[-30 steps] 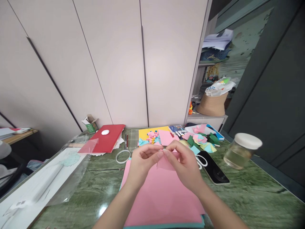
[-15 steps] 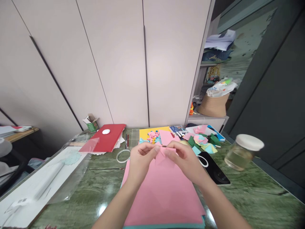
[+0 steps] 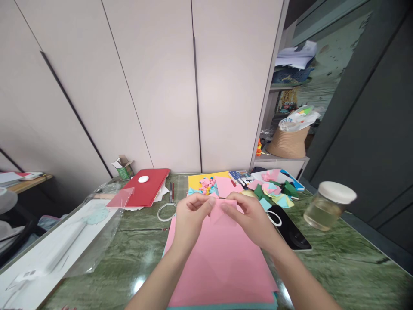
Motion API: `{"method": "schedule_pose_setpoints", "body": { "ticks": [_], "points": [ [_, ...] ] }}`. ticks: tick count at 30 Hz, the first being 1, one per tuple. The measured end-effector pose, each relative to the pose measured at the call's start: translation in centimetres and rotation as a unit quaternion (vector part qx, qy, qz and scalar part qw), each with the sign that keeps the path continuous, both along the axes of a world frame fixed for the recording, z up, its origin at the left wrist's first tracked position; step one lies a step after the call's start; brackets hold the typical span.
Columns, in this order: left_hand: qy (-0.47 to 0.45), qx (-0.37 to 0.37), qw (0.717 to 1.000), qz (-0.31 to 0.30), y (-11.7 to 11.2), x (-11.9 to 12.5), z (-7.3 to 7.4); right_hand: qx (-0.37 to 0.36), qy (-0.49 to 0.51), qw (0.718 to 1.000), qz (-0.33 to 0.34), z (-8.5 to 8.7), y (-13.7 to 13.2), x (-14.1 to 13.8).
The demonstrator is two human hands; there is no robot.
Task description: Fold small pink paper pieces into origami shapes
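Note:
Between my two hands is a small piece of pink paper [image 3: 223,215], held up above a stack of large pink sheets [image 3: 222,262]. My left hand [image 3: 195,215] pinches the paper's left upper side between thumb and fingers. At its upper right, my right hand [image 3: 250,213] grips the same piece, the thumb lying across its front. A thin dark line shows along the paper's top edge between the fingers; I cannot make out what it is. Teal sheets peek out under the pink stack at the near edge.
Left of my hands lies a white tape ring [image 3: 167,212]; behind it are pens and a red folder [image 3: 146,187]. To the right are a black phone [image 3: 292,230], coloured paper pieces [image 3: 272,189] and a lidded jar [image 3: 329,206]. Small paper bits sit on yellow paper [image 3: 196,180].
My right thumb has shifted slightly left across the paper, and the small pink piece lies a little flatter. Both hands keep their hold and stay in nearly the same place.

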State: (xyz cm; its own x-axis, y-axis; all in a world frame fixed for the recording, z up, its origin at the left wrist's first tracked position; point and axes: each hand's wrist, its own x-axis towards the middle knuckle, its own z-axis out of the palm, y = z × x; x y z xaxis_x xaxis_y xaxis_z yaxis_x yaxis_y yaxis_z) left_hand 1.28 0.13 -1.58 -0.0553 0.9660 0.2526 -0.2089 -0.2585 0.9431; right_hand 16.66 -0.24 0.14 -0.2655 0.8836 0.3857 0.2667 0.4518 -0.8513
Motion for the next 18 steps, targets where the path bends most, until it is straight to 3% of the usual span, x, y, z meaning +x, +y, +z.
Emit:
{"method": "schedule_pose_setpoints", "body": {
  "ticks": [8,18],
  "points": [
    [-0.018,0.006,1.000,0.018,0.05,0.00,0.10,-0.050,0.075,0.993,0.081,-0.22,0.25,-0.02],
    [-0.019,0.014,0.999,0.026,-0.11,0.08,-0.03,0.037,0.017,0.999,0.007,-0.32,-0.01,-0.25]
  ]
}}
